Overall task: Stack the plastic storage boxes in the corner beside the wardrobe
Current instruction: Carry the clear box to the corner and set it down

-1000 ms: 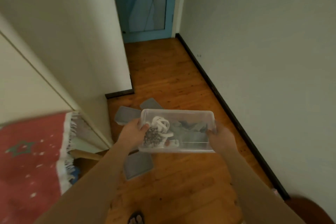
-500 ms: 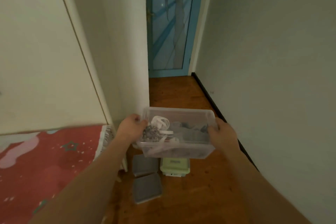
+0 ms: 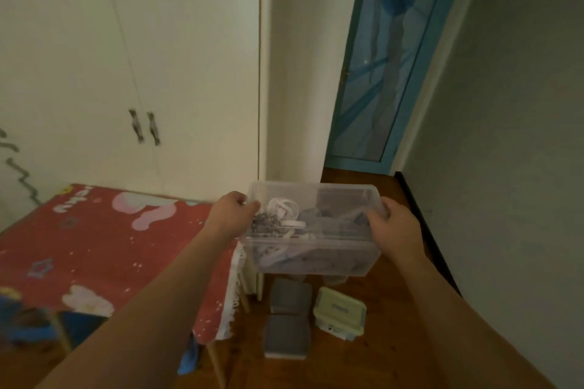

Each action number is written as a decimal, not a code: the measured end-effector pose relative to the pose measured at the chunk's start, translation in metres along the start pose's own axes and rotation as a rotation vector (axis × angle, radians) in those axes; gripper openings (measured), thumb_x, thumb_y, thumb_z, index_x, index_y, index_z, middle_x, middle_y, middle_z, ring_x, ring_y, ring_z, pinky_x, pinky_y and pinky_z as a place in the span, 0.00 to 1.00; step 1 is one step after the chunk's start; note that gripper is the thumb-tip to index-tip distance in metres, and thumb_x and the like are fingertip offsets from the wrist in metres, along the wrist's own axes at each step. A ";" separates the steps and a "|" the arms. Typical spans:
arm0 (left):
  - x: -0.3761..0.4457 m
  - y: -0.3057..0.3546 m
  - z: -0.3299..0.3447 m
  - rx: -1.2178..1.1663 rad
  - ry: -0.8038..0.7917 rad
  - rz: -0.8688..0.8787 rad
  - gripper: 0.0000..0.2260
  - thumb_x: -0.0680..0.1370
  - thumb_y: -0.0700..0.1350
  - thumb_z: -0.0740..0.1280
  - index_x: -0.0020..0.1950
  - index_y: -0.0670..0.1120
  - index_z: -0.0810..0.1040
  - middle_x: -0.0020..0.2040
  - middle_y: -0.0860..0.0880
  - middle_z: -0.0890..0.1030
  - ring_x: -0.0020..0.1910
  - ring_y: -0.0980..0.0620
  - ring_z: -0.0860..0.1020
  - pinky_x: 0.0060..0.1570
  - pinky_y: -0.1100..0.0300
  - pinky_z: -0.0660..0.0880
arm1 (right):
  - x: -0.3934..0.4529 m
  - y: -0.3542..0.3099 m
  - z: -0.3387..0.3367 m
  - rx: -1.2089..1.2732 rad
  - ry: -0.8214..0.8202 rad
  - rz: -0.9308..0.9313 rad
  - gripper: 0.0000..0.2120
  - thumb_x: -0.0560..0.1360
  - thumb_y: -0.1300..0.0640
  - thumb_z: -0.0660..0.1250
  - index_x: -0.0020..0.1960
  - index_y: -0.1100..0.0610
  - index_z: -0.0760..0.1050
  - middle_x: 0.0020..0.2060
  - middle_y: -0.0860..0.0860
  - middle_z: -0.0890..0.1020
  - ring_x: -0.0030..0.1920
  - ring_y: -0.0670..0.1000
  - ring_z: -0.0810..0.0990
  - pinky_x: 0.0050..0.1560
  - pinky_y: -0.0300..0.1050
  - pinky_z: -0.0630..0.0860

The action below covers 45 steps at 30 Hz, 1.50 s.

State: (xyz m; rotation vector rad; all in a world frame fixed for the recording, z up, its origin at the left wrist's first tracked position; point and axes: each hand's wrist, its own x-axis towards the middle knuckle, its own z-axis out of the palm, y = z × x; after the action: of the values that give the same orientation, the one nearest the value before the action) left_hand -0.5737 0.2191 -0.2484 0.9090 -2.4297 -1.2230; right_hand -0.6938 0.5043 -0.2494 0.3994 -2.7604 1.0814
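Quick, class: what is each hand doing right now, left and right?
Left hand: closed on the left end of the clear plastic storage box.
Right hand: closed on the box's right end.

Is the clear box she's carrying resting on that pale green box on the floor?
Apart. The head view shows the clear box held up by both hands, with floor visible between it and the pale green box.

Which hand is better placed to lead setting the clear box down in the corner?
Left, probably. The left hand grips the clear box on its wardrobe side. The right hand holds the far end, steadying.
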 end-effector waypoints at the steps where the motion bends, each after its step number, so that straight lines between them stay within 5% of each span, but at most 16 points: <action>1: -0.006 -0.005 -0.014 -0.008 0.020 -0.006 0.23 0.77 0.53 0.67 0.66 0.40 0.76 0.59 0.41 0.80 0.57 0.42 0.78 0.59 0.48 0.75 | -0.004 -0.014 0.002 -0.002 -0.012 -0.011 0.10 0.77 0.48 0.61 0.56 0.50 0.75 0.47 0.50 0.78 0.47 0.52 0.75 0.48 0.48 0.72; 12: -0.071 -0.082 -0.186 -0.092 0.223 -0.112 0.24 0.77 0.49 0.68 0.70 0.40 0.73 0.63 0.42 0.78 0.60 0.41 0.77 0.62 0.47 0.74 | -0.069 -0.178 0.058 0.055 -0.125 -0.159 0.16 0.77 0.50 0.60 0.62 0.54 0.75 0.53 0.54 0.80 0.50 0.54 0.76 0.45 0.46 0.70; 18: -0.119 -0.136 -0.286 -0.102 0.311 -0.147 0.08 0.76 0.47 0.68 0.53 0.47 0.75 0.51 0.44 0.80 0.49 0.44 0.79 0.53 0.48 0.78 | -0.131 -0.267 0.098 0.132 -0.177 -0.217 0.22 0.78 0.50 0.61 0.70 0.55 0.71 0.58 0.55 0.79 0.54 0.54 0.77 0.56 0.52 0.76; 23: -0.163 -0.189 -0.373 -0.058 0.406 -0.191 0.08 0.76 0.48 0.69 0.51 0.46 0.75 0.50 0.42 0.81 0.47 0.42 0.80 0.52 0.45 0.79 | -0.187 -0.345 0.139 0.138 -0.225 -0.289 0.23 0.77 0.49 0.62 0.70 0.55 0.72 0.61 0.57 0.80 0.59 0.59 0.78 0.60 0.52 0.75; 32: -0.234 -0.282 -0.496 -0.053 0.506 -0.360 0.23 0.77 0.52 0.67 0.69 0.42 0.72 0.61 0.42 0.78 0.55 0.42 0.78 0.55 0.48 0.78 | -0.271 -0.472 0.204 0.166 -0.381 -0.432 0.22 0.76 0.51 0.63 0.68 0.57 0.74 0.62 0.58 0.79 0.61 0.60 0.77 0.59 0.49 0.72; 40: -0.255 -0.340 -0.566 -0.061 0.627 -0.453 0.07 0.77 0.46 0.65 0.47 0.42 0.77 0.42 0.43 0.79 0.39 0.46 0.77 0.37 0.54 0.74 | -0.310 -0.560 0.274 0.170 -0.490 -0.569 0.19 0.77 0.52 0.62 0.66 0.56 0.75 0.59 0.57 0.80 0.57 0.58 0.78 0.47 0.43 0.67; 45: -0.231 -0.379 -0.609 -0.041 0.694 -0.508 0.09 0.77 0.45 0.65 0.51 0.40 0.78 0.45 0.42 0.79 0.42 0.43 0.78 0.43 0.49 0.78 | -0.306 -0.615 0.336 0.187 -0.578 -0.582 0.24 0.75 0.48 0.62 0.70 0.55 0.73 0.63 0.56 0.79 0.60 0.59 0.77 0.57 0.48 0.73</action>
State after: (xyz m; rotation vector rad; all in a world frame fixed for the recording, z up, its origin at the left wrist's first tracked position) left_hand 0.0606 -0.1811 -0.1722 1.6693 -1.6683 -0.8690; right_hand -0.2326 -0.1007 -0.1704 1.6440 -2.6549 1.1893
